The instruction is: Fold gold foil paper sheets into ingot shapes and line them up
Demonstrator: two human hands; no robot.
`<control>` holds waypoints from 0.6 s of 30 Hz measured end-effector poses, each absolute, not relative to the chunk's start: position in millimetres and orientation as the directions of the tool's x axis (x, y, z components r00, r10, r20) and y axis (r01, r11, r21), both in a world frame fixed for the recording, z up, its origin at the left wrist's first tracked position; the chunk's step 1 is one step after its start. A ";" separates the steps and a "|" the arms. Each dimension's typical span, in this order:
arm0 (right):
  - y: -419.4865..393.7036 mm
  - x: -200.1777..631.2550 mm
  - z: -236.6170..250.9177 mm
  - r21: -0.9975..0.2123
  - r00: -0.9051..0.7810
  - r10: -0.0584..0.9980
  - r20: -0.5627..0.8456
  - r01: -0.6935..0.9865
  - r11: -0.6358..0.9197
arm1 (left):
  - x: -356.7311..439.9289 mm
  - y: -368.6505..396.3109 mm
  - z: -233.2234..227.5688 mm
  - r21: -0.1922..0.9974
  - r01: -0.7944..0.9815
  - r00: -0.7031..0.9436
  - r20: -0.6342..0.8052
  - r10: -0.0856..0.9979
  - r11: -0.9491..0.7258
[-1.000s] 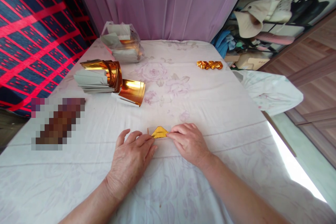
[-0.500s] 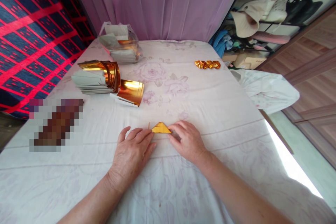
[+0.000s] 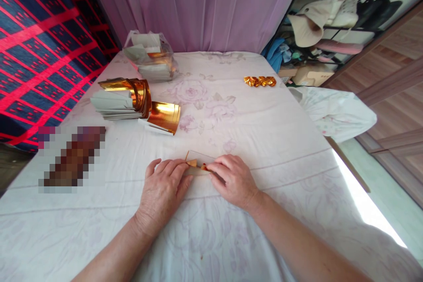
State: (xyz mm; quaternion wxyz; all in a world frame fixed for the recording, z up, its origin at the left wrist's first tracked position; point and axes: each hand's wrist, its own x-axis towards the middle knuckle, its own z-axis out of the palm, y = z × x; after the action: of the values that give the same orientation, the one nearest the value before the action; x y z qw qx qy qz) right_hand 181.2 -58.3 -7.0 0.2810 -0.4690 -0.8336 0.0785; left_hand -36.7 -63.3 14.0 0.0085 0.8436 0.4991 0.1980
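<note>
A small sheet of gold foil paper (image 3: 198, 163) lies on the white flowered cloth (image 3: 271, 141), its pale back side up and gold corners showing at its near edge. My left hand (image 3: 163, 191) presses its fingertips on the sheet's left end. My right hand (image 3: 233, 180) pinches the right end with thumb and forefinger. Both hands rest low on the cloth, almost touching each other.
A stack of gold and white foil sheets (image 3: 132, 101) lies at the left, with a clear bag of more sheets (image 3: 150, 55) behind it. Folded gold pieces (image 3: 260, 81) sit at the far right. A pixelated object (image 3: 71, 158) lies at the left. A cloth bundle (image 3: 337, 112) hangs off the right edge.
The gold triangle between my hands has been turned or opened, so a pale rectangular face now shows. Both hands stayed in place, fingers shifting slightly.
</note>
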 end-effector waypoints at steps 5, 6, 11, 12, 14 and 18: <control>-61.2 178.4 -4.8 -0.377 -0.481 0.785 0.390 0.695 0.613 | -36.4 -63.0 13.1 0.224 0.834 0.425 0.321 0.846 -0.504; -61.1 178.0 -5.0 -0.376 -0.489 0.783 0.384 0.691 0.617 | -36.2 -63.0 12.4 0.221 0.829 0.437 0.318 0.842 -0.514; -60.7 177.2 -4.9 -0.367 -0.518 0.774 0.364 0.684 0.631 | -34.8 -63.5 9.1 0.238 0.805 0.465 0.315 0.827 -0.544; -60.9 177.1 -4.4 -0.366 -0.522 0.774 0.358 0.684 0.631 | -34.5 -63.7 8.7 0.244 0.801 0.468 0.316 0.825 -0.548; -61.3 176.8 -3.6 -0.366 -0.527 0.776 0.347 0.686 0.630 | -34.0 -63.9 8.0 0.248 0.795 0.475 0.313 0.823 -0.553; -61.7 176.0 -2.8 -0.356 -0.543 0.775 0.323 0.689 0.631 | -33.4 -63.1 6.4 0.246 0.796 0.480 0.301 0.824 -0.554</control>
State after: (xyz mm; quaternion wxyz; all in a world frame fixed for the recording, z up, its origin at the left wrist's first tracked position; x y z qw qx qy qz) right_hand 176.0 -61.7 -2.8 0.2298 -0.4191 -0.8734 0.0932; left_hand -33.4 -63.1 6.4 0.0362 0.8596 0.4711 0.1947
